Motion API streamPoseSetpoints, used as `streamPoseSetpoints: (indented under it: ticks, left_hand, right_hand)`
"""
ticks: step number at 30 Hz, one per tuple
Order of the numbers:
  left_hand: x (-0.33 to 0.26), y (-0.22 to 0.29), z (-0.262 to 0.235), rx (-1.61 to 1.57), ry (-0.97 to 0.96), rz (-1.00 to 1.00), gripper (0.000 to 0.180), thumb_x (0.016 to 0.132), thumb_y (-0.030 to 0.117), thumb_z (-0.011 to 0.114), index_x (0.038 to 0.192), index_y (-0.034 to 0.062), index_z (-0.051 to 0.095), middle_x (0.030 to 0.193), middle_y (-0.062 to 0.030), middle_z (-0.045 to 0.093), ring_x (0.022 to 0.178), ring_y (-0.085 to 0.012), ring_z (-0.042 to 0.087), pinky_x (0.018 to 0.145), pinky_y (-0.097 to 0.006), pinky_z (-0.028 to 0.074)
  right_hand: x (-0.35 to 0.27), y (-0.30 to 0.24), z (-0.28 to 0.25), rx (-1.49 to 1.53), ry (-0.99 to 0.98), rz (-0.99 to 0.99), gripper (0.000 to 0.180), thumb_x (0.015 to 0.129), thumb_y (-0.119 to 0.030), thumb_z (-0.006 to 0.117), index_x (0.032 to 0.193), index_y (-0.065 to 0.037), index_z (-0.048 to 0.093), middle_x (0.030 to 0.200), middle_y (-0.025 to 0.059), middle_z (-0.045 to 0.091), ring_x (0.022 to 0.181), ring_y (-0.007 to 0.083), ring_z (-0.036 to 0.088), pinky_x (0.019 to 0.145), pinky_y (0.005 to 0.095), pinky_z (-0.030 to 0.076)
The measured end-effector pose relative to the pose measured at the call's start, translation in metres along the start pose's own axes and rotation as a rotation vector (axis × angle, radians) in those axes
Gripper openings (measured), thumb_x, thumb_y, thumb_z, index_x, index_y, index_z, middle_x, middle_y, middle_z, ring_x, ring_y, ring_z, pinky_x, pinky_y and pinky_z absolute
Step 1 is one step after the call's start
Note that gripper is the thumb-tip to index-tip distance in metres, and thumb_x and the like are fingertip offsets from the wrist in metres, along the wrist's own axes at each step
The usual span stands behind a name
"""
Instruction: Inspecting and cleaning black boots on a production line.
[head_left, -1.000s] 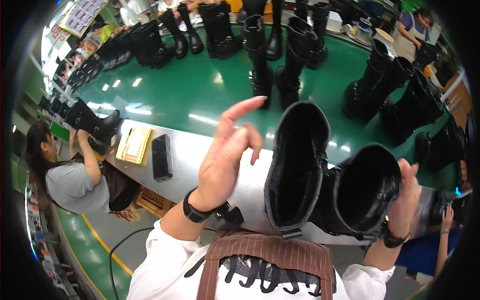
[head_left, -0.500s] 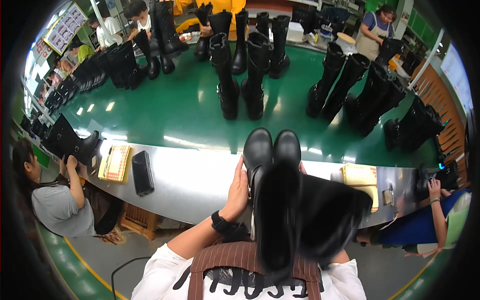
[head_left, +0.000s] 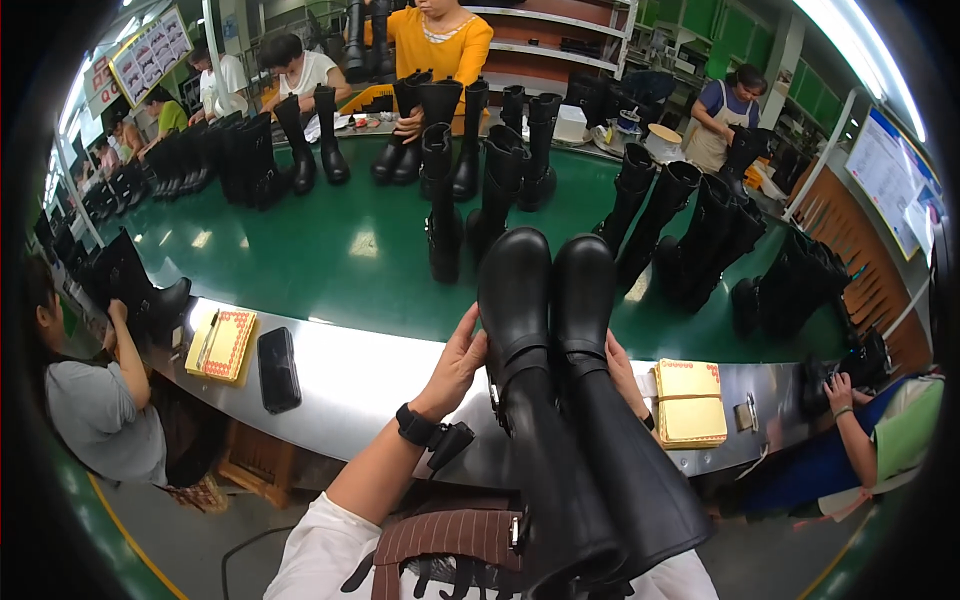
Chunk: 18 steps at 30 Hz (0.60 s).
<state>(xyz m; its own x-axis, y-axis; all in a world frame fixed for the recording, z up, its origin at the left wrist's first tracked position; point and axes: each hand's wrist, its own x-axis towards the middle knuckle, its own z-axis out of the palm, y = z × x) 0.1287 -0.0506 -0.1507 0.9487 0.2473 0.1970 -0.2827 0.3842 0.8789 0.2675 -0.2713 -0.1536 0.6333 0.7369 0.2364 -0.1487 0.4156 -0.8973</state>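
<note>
A pair of tall black boots (head_left: 585, 420) is held up in front of me, toes pointing away and shafts running back toward my chest. Straps cross both ankles, and metal buckles show on the left boot's outer side. My left hand (head_left: 456, 368), below a dark wristband, is closed against the left boot's outer side near the ankle. Against the right boot's outer side, my right hand (head_left: 624, 378) is closed too, its fingers partly hidden behind the boot.
Behind a steel ledge (head_left: 370, 370) lies a green table (head_left: 300, 270) with several standing black boots (head_left: 443, 200). A phone (head_left: 279, 370), a yellow pad with a pen (head_left: 222, 345) and a yellow card stack (head_left: 690, 420) lie on the ledge. Co-workers handle boots at both sides and opposite.
The boots have swung from a blurred, spread position to lying side by side, shafts together and toes nearer the view. Both hands stay at their sides. My view has tilted up.
</note>
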Motion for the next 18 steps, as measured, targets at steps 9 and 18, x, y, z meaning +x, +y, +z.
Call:
streamPoseSetpoints:
  ticks: [9, 18]
  left_hand:
    - [-0.018, 0.001, 0.008, -0.081, -0.019, -0.170, 0.050, 0.102, 0.043, 0.043, 0.140, 0.0114, 0.039, 0.132, -0.0029, 0.053, 0.118, -0.0128, 0.051, 0.101, -0.032, 0.041]
    - [0.002, 0.012, 0.036, 0.213, 0.325, -0.171, 0.060, 0.094, 0.059, 0.051, 0.108, 0.0018, 0.059, 0.083, 0.0029, 0.055, 0.073, -0.0055, 0.048, 0.068, -0.020, 0.041]
  right_hand:
    - [-0.049, 0.042, 0.005, -0.046, 0.146, 0.076, 0.052, 0.102, -0.018, 0.046, 0.149, -0.005, 0.026, 0.144, 0.0080, 0.045, 0.130, 0.0167, 0.046, 0.109, 0.0302, 0.035]
    - [-0.038, 0.060, 0.010, -0.016, 0.193, 0.076, 0.050, 0.102, -0.020, 0.046, 0.146, -0.004, 0.031, 0.143, 0.0090, 0.047, 0.129, 0.0187, 0.047, 0.109, 0.0330, 0.036]
